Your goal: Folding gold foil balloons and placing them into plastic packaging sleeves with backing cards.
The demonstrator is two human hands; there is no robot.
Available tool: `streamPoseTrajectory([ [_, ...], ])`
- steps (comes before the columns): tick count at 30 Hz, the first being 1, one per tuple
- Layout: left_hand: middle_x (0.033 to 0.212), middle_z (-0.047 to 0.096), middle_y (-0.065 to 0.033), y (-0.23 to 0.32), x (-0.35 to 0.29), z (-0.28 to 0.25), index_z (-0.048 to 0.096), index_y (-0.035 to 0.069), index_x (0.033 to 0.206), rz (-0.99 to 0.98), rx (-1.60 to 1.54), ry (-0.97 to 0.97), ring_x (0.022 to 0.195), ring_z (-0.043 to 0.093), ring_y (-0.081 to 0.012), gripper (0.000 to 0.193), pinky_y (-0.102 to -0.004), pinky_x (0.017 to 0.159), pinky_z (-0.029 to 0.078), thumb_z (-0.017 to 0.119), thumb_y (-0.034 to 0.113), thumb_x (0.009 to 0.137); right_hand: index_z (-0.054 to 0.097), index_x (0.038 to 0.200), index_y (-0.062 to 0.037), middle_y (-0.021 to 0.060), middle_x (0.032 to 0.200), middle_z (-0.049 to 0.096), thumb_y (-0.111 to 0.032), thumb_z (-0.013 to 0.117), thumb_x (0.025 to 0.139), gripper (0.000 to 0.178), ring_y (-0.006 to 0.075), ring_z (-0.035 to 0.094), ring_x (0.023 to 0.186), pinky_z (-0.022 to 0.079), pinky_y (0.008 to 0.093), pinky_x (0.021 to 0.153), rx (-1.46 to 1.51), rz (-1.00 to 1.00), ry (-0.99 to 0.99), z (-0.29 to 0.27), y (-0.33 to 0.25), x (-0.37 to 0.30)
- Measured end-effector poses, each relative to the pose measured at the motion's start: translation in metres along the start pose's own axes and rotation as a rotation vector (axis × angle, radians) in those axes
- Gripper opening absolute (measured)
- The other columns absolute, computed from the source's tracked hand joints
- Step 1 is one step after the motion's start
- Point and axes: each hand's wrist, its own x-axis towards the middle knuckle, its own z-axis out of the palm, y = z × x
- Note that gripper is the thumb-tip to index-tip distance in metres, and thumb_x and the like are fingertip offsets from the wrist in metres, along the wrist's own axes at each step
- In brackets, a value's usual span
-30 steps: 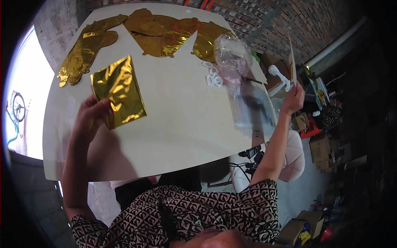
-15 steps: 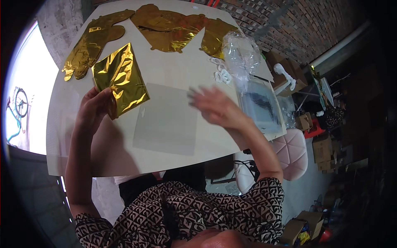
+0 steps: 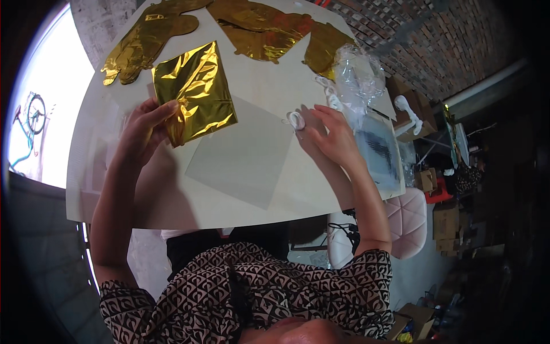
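Note:
My left hand [image 3: 143, 127] grips a folded square packet of shiny gold foil [image 3: 200, 92] by its lower left corner, fingers closed, holding it above the table. My right hand [image 3: 335, 137] is open, its fingers apart and nothing visible between them. Just left of its fingertips, a small white coil of ribbon or string [image 3: 295, 120] lies on the table. More white coils [image 3: 327, 89] lie beyond the right hand, partly hidden by its fingers. A flat, see-through plastic sheet or bag [image 3: 243, 155] rests at a slant on the table between my hands.
Flat gold foil shapes [image 3: 263, 34] line the far side of the pale table [image 3: 240, 215]. Crumpled clear plastic [image 3: 358, 71] and a stack of clear bags [image 3: 375, 152] sit at the right edge. A pink padded chair [image 3: 405, 223] stands beyond that edge.
The right hand has moved right, and one white coil now lies apart from the others, further left. The gold packet remains in my left hand. The view has shifted and the plastic sheet appears turned.

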Motion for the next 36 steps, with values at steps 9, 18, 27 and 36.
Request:
streamPoseTrajectory([
  [9, 0.107, 0.066, -0.0054, -0.002, -0.002, 0.005, 0.062, 0.002, 0.116, 0.006, -0.004, 0.017, 0.095, 0.064, -0.0122, 0.032, -0.0307, 0.085, 0.053, 0.071, 0.022, 0.093, 0.068, 0.116, -0.0074, 0.0124, 0.108, 0.064, -0.013, 0.067, 0.091, 0.026, 0.0276, 0.064, 0.1, 0.052, 0.036, 0.087, -0.004, -0.097, -0.346, 0.009, 0.021, 0.039],
  [18, 0.088, 0.069, -0.0031, 0.0, -0.002, 0.021, 0.064, 0.004, 0.105, -0.049, 0.071, -0.052, 0.071, 0.064, -0.009, 0.02, -0.0258, 0.061, 0.05, 0.068, 0.021, 0.094, 0.067, 0.106, 0.0008, 0.0024, 0.09, 0.069, -0.011, 0.067, 0.095, 0.016, 0.009, 0.063, 0.081, 0.052, 0.024, 0.069, 0.875, 0.416, -0.341, 0.024, -0.051, -0.016],
  [27, 0.095, 0.07, -0.0074, 0.004, -0.008, 0.031, 0.065, -0.001, 0.106, -0.337, 0.34, -0.127, 0.08, 0.068, -0.0146, 0.028, -0.0293, 0.073, 0.055, 0.075, 0.017, 0.087, 0.067, 0.124, -0.0101, 0.0113, 0.122, 0.066, -0.007, 0.07, 0.087, 0.037, 0.032, 0.062, 0.114, 0.05, 0.043, 0.099, 0.148, -0.301, -0.091, 0.012, -0.041, -0.049],
  [36, 0.099, 0.068, -0.006, 0.01, 0.01, 0.038, 0.063, -0.002, 0.115, -0.374, 0.359, -0.073, 0.084, 0.066, -0.0124, 0.03, -0.0277, 0.08, 0.056, 0.068, 0.016, 0.092, 0.058, 0.136, -0.0098, 0.013, 0.139, 0.056, -0.032, 0.071, 0.089, 0.053, 0.0322, 0.044, 0.139, 0.034, 0.0491, 0.117, 0.093, -0.655, -0.111, 0.048, -0.07, -0.05],
])
